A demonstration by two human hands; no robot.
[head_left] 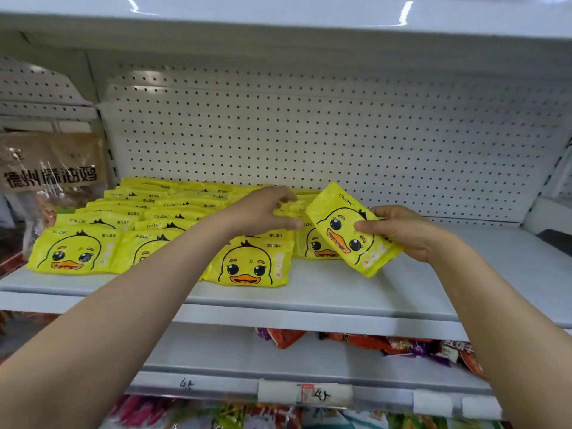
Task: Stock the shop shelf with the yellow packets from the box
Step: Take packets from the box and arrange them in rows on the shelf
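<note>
- The white metal shelf (pixel 356 292) is filled at left with glossy yellow duck-print packets (pixel 247 264).
- One soft, light, slippery packet (pixel 351 229) is pinched by the right hand (pixel 402 233) at its right edge.
- The left hand (pixel 263 212) is laid, fingers loosely curled, on stocked packets.

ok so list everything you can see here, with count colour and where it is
yellow packets on the shelf: many, exact count unclear, yellow with a duck face, in overlapping rows on the left and middle
held packet: one, yellow, tilted above the shelf
shelf: one, white, bare on the right
pegboard: white, behind the shelf
brown bag: one, far left
snack packets: several, red and purple, on the lower shelf
price tag: one, white, lower rail
left hand: reaching onto the rows
right hand: gripping the held packet
</note>
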